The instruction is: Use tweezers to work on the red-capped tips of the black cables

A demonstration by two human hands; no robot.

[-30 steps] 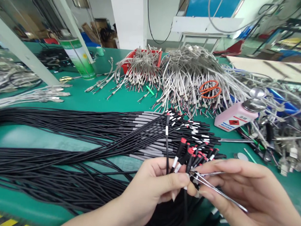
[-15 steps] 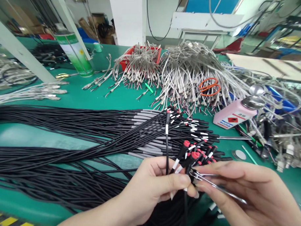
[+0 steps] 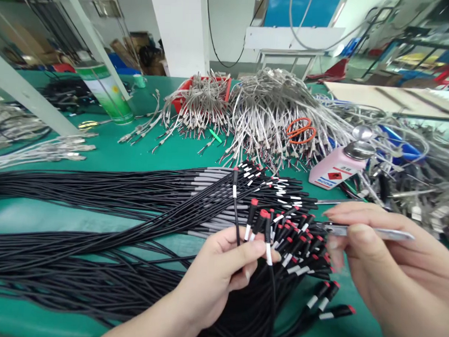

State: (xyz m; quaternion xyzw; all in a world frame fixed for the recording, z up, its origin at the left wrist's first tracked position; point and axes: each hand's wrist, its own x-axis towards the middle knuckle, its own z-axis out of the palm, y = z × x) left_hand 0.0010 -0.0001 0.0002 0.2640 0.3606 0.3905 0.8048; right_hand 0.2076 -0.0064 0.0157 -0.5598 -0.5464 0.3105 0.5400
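My left hand (image 3: 224,269) is closed around a few black cables, thumb pressed against the fingers. Their red-tipped ends (image 3: 261,222) with white sleeves stand up above the thumb. My right hand (image 3: 386,262) pinches a pair of metal tweezers (image 3: 382,233) between thumb and fingers, apart from the cables and to their right. The tweezers point left; whether their tips hold anything I cannot make out. Behind and below my left hand lies a large bundle of similar black cables (image 3: 106,267), with many red ends (image 3: 299,238) between the two hands.
Grey cables with bare wire ends (image 3: 271,106) are heaped at the back, some in a red bin (image 3: 178,104). Orange-handled scissors (image 3: 301,130) lie on that heap. A pink bottle with a metal top (image 3: 333,168) stands at the right. A green can (image 3: 105,93) is at back left.
My right hand with the tweezers has moved right and up, away from the cable ends. My left hand keeps its cables, which appear slightly further left.
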